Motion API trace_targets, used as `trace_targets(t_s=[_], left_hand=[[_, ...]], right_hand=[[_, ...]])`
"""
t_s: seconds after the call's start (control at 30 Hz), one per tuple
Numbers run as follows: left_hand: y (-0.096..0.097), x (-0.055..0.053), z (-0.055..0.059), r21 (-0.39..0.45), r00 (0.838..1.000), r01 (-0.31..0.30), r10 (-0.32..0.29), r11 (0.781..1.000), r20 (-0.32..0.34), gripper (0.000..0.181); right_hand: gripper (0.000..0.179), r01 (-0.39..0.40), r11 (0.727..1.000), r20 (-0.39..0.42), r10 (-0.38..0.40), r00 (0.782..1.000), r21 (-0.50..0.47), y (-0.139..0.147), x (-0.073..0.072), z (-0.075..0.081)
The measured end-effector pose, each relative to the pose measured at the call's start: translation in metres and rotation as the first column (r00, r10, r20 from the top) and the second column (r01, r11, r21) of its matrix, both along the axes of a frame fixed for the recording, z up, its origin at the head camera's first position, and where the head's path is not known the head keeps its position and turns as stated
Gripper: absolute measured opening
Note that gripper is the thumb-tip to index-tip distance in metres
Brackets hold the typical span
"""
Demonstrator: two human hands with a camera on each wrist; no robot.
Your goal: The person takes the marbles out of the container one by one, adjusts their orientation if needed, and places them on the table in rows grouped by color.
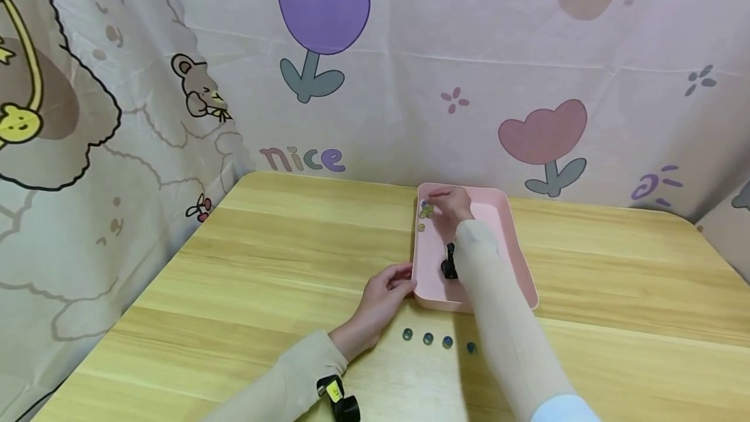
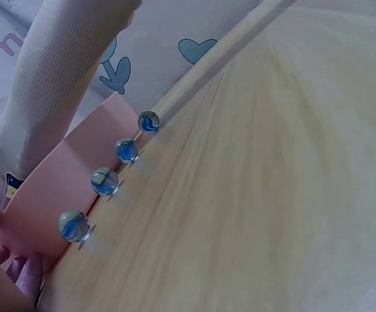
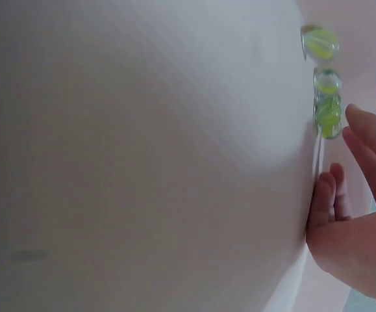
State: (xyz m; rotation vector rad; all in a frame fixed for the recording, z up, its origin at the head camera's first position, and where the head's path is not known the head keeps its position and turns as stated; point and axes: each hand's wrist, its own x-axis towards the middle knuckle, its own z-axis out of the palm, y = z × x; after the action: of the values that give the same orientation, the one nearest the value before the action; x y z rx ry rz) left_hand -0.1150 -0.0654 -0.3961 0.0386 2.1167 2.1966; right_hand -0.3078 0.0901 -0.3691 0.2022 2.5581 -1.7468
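Observation:
A pink tray (image 1: 498, 288) stands against the back of the table. My left hand (image 1: 381, 301) grips its near left corner, fingers and thumb on the outer walls. Over the tray's far left corner, my right hand (image 1: 451, 204) reaches down with loosely bent fingers. A blue marble (image 1: 424, 203) sits right at those fingertips in the head view. Several green-yellow marbles (image 3: 328, 110) lie along the tray's left side, just beside the fingertips; nothing shows between the fingers in the right wrist view.
A row of several blue-swirled glass marbles (image 1: 428, 338) lies on the wooden table (image 1: 281, 246) in front of the tray. Black wrist cameras (image 1: 450, 262) are strapped to both arms, the right one hanging over the tray floor. A printed curtain (image 1: 410, 116) hangs behind.

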Motion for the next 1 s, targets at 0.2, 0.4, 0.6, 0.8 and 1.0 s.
trace_targets(t_s=[0.2, 0.4, 0.6, 0.8, 1.0], left_hand=[[-0.0003, 0.0003, 0.0022, -0.006, 1.000, -0.001, 0.001, 1.000, 0.003, 0.039], [-0.0003, -0.0003, 0.0033, -0.008, 1.000, -0.001, 0.001, 1.000, 0.005, 0.039], [-0.0008, 0.0006, 0.0022, -0.014, 1.000, 0.001, -0.001, 1.000, 0.008, 0.039], [-0.0001, -0.0003, 0.0012, -0.006, 1.000, 0.005, -0.005, 1.000, 0.001, 0.040], [0.0009, -0.0013, 0.0000, -0.011, 1.000, 0.008, -0.008, 1.000, -0.008, 0.040]], right_hand=[[0.022, -0.012, 0.997, -0.012, 0.013, 1.000, 0.078, -0.0042, 0.0019, 0.0029], [0.022, -0.024, 0.993, -0.021, 0.026, 0.999, 0.114, -0.0069, 0.0032, 0.0058], [0.021, -0.026, 0.991, -0.018, 0.029, 0.999, 0.128, -0.0089, 0.0051, 0.0046], [0.017, -0.023, 0.987, -0.034, 0.028, 0.999, 0.158, -0.0099, 0.0044, 0.0042], [0.016, -0.029, 0.987, -0.012, 0.031, 0.999, 0.158, -0.0089, 0.0064, 0.0066]])
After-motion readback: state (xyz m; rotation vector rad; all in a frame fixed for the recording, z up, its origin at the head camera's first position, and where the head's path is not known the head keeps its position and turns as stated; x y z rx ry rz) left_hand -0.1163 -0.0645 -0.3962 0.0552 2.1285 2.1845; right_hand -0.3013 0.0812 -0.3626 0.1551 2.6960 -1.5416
